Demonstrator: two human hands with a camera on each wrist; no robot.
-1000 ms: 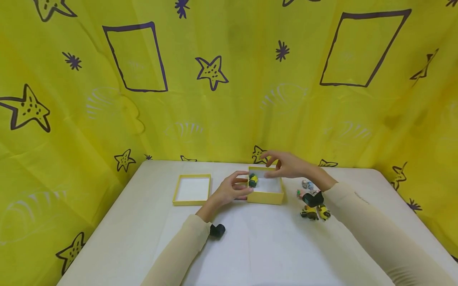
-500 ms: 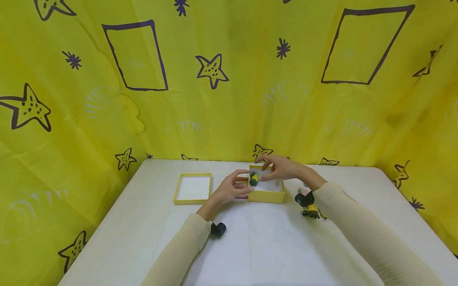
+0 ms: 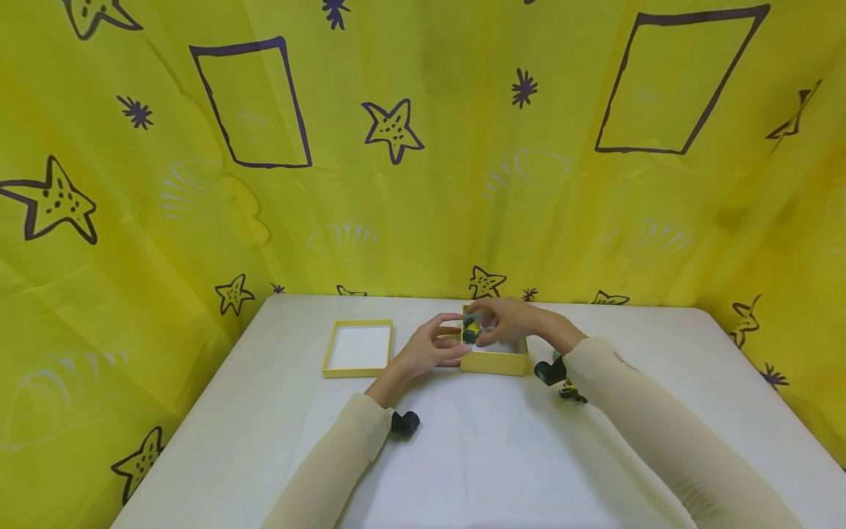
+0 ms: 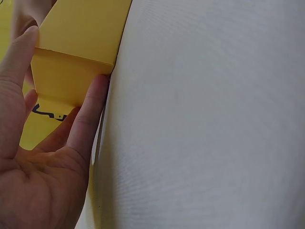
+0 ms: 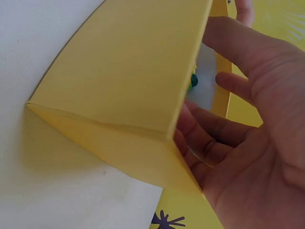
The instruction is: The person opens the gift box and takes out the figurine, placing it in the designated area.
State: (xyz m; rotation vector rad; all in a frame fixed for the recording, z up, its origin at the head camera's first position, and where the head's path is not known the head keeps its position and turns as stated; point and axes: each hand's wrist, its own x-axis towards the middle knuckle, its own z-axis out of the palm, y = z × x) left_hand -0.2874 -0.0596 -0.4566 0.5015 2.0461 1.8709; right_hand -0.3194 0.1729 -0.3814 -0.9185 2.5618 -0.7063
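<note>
An open yellow box (image 3: 496, 364) with a white inside stands on the table. My left hand (image 3: 423, 351) holds its left end; in the left wrist view the thumb and a finger (image 4: 90, 109) lie against the end wall. A small green and yellow toy figure (image 3: 471, 330) is inside the box at the left. Over the box and partly in it is my right hand (image 3: 510, 323), its thumb and fingers curved and spread close to the figure. The right wrist view shows only a bit of the toy figure (image 5: 192, 81) behind the box wall; I see no grip on it.
A shallow yellow lid (image 3: 360, 347), white inside, lies left of the box. Dark and yellow toy figures (image 3: 572, 394) lie right of it, mostly hidden under the right forearm. A yellow patterned curtain (image 3: 423, 206) hangs behind the white table (image 3: 436, 463).
My right hand has moved left and down into the box, toward the toy figure. The right forearm now covers more of the figures on the table. My left hand keeps its place on the box.
</note>
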